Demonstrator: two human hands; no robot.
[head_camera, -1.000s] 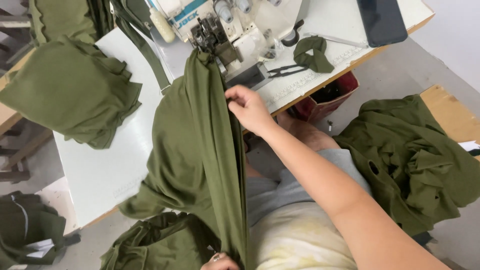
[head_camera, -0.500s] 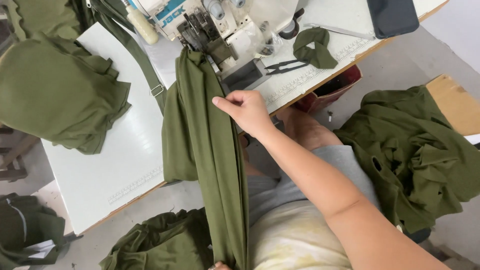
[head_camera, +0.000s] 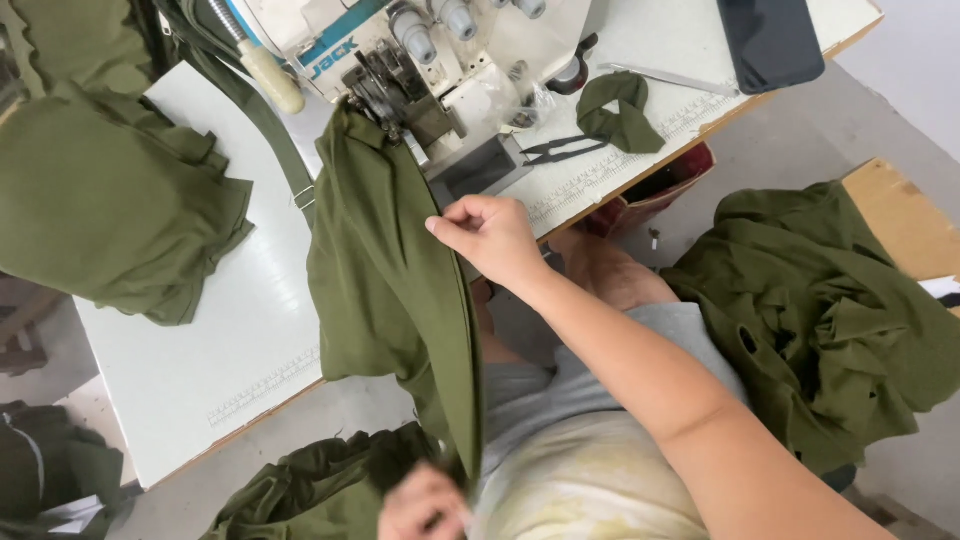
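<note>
White tabletop (head_camera: 200, 360) fills our view, with one overlock sewing machine (head_camera: 420, 70) at its far edge. We judge the step in hand as lining up a seam: one long olive fabric piece (head_camera: 385, 290) runs from under the presser foot down over the table edge toward our lap. Our right hand (head_camera: 495, 235) pinches its folded edge between thumb and fingers near the machine; our left hand (head_camera: 425, 505), blurred at the bottom, seems to grip the lower end, though we cannot tell how firmly. Next calls for keeping both layers even and taut. We count one pair of scissors (head_camera: 560, 150), one small olive scrap (head_camera: 620, 110), one dark phone (head_camera: 770, 40), two olive heaps: left (head_camera: 110, 200), right (head_camera: 830, 310).
</note>
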